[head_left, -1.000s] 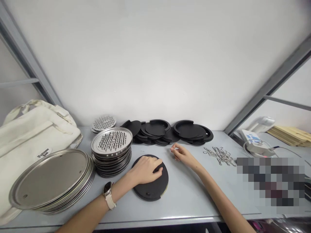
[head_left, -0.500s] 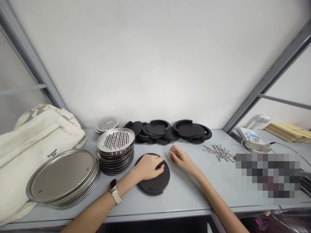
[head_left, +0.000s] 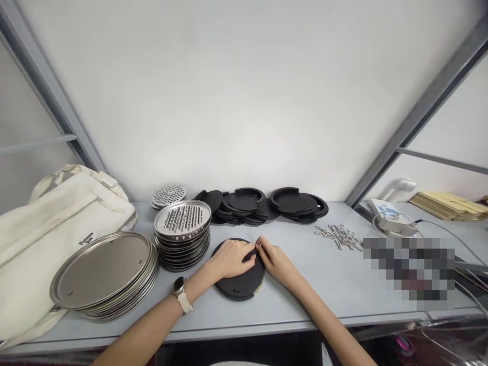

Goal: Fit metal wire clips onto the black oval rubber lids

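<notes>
A round black disc (head_left: 240,285) with a raised rim and a thin yellow edge lies flat on the grey table, close to me. My left hand (head_left: 233,258) grips it from above, thumb and fingers curled near the small black knob at its upper right. At that same spot my right hand (head_left: 275,260) pinches a small shiny piece, mostly hidden by the fingertips; it looks like one of the metal wire clips (head_left: 338,237) piled to the right. The fingertips of both hands nearly meet there.
Left of my hands stand stacked grater discs (head_left: 183,219) and large metal lids (head_left: 102,272), with a cream bag (head_left: 82,208) behind. Black round parts (head_left: 293,202) lie along the wall. A white box (head_left: 392,216) with cables and wooden boards (head_left: 442,206) sit at right.
My right hand has moved left and slightly down, from beside the disc to its upper right edge, carrying the small shiny piece. My left hand keeps its place on the disc.
</notes>
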The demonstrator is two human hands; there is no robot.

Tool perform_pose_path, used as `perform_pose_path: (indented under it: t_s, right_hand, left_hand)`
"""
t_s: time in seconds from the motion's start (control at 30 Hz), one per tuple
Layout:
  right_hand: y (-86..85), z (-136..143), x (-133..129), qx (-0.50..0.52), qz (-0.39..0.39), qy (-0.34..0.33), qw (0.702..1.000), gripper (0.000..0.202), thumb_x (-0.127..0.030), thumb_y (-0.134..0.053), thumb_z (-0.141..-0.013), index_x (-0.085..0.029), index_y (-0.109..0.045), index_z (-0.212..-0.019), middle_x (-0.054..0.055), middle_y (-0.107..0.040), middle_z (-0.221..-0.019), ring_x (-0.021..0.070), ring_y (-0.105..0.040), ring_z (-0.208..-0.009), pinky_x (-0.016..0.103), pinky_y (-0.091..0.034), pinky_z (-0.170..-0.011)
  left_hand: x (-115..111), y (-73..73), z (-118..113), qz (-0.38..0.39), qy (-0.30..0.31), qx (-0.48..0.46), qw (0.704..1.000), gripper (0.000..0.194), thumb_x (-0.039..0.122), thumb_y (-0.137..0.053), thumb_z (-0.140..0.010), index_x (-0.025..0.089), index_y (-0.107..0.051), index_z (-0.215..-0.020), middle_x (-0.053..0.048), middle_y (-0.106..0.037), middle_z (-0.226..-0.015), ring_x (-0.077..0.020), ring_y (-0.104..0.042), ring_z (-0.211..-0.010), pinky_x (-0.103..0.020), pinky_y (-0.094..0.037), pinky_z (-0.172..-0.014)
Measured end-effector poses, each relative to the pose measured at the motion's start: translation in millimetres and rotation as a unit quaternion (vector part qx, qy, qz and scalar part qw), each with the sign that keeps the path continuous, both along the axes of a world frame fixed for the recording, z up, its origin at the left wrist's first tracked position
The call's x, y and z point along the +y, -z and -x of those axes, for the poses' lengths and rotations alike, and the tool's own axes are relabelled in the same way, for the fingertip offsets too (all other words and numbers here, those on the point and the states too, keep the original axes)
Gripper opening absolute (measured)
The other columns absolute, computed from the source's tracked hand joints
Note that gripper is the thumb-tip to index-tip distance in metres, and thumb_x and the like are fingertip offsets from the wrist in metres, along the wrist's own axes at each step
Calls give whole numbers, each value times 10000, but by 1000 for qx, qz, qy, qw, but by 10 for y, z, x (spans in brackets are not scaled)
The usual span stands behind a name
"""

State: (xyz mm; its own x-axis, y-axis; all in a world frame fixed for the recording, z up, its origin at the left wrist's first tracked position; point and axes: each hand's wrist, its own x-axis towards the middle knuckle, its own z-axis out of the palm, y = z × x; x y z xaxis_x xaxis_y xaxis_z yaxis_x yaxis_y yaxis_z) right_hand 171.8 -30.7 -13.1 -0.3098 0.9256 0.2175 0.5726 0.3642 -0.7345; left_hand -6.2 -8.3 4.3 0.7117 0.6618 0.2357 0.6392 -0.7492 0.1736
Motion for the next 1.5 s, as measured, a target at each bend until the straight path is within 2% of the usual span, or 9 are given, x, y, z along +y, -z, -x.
perform_pose_path:
  t_s: [0.27,0.53,0.77,1.03,1.23,1.5]
  right_hand:
    - [99,-16,-2,-62,-11,1,998,106,-256,-287,-937,-241,-379,-885,-8,-510,-651,181,-533,-563,255,-359,-570]
    - [89,-32,-15,-116,-21,4,993,135,-260,-254,-942,-230,-381,-905,8,-537,-649,190,-547,-561,249,-335,-539]
    - [114,-48,-12,-156,-36,21,987,186,-279,-259,-949,-226,-415,-862,-3,-538,-586,180,-540,-509,250,-277,-508]
    - [104,-67,0,-184,-41,29,982,232,-279,-288,-939,-218,-441,-775,8,-549,-583,168,-533,-506,249,-282,-518]
    - [87,-68,16,-171,-31,23,984,277,-271,-297,-930,-214,-470,-723,9,-548,-582,155,-512,-506,248,-291,-529]
    - [41,-72,28,-131,7,13,991,327,-301,-289,-929,-211,-407,-638,-8,-480,-550,138,-426,-499,249,-275,-530]
  left_hand:
    - [-12,-9,-1,-2,0,3,1000,190,310,-428,-891,181,-567,-871,-38,-647,-798,-196,-613,-730,-281,-399,-618]
    - [-11,-18,-1,1,0,6,1000,195,313,-421,-895,184,-566,-873,-39,-647,-806,-196,-613,-742,-284,-394,-621]
    - [-13,-17,-1,8,0,-1,1000,201,321,-428,-892,185,-575,-900,-43,-640,-797,-196,-609,-729,-284,-389,-621]
    - [-27,-32,-5,18,-24,-4,1000,164,317,-463,-865,193,-566,-836,-28,-634,-771,-186,-603,-714,-270,-362,-594]
    - [-26,-20,-24,26,-41,-14,999,182,335,-468,-858,189,-559,-798,-26,-626,-743,-180,-589,-684,-266,-343,-580]
    - [-25,5,-23,25,-43,-21,999,181,341,-475,-854,193,-538,-771,-12,-617,-715,-176,-580,-673,-260,-317,-568]
